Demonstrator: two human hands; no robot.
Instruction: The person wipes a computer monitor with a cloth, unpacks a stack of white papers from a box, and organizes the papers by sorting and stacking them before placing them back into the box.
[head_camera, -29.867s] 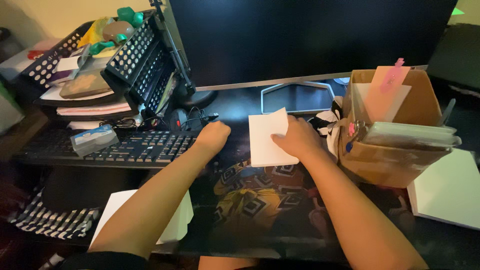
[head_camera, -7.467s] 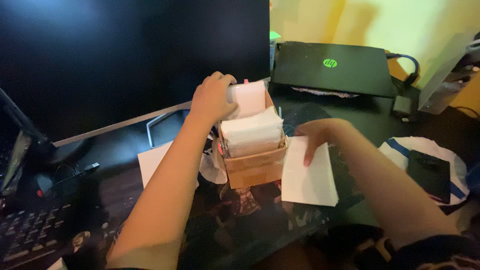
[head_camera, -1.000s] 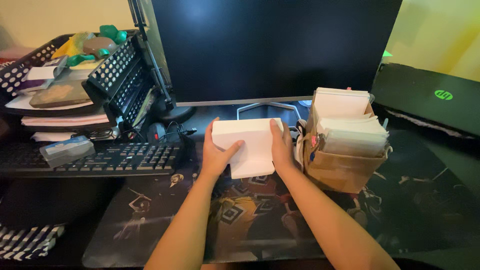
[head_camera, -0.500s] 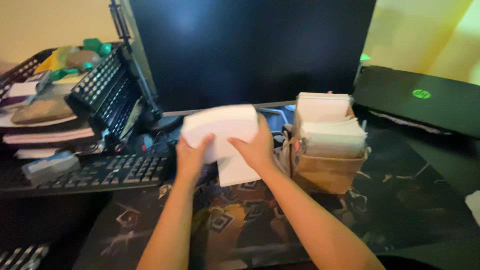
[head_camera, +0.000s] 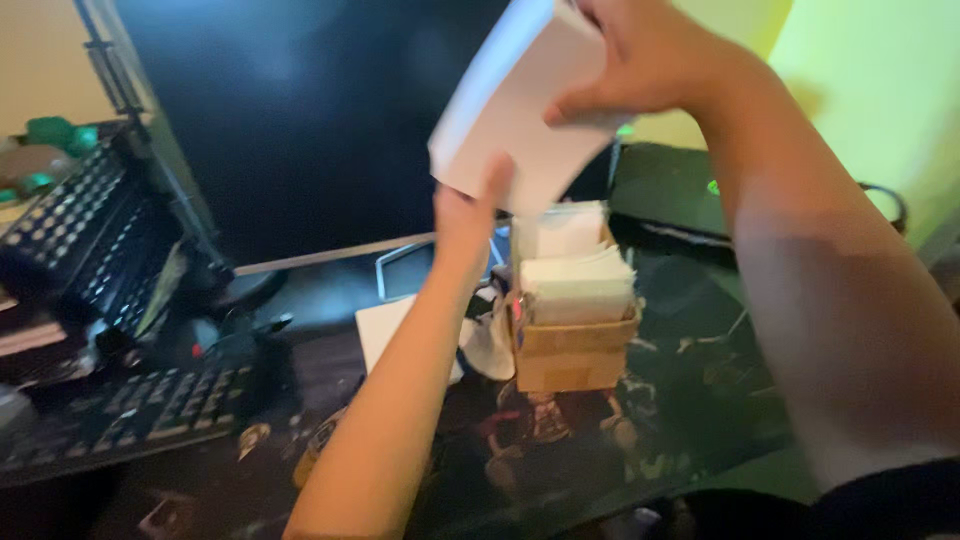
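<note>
A thick white stack of paper (head_camera: 510, 110) is raised high in front of the dark monitor (head_camera: 300, 110). My right hand (head_camera: 640, 55) grips its upper right edge and my left hand (head_camera: 468, 205) holds it from below. Directly under the stack stands a small cardboard box (head_camera: 572, 350) packed with upright white sheets. A few white sheets (head_camera: 380, 330) lie flat on the desk behind my left forearm, partly hidden by it.
A black keyboard (head_camera: 110, 420) lies at the lower left, with a black perforated desk organiser (head_camera: 90, 240) behind it. A closed dark laptop (head_camera: 670, 190) sits behind the box. A patterned desk mat (head_camera: 560, 450) covers the desk.
Both hands have lifted the white stack from desk level up high above the cardboard box. The view has swung to the right, and a few sheets stay on the desk.
</note>
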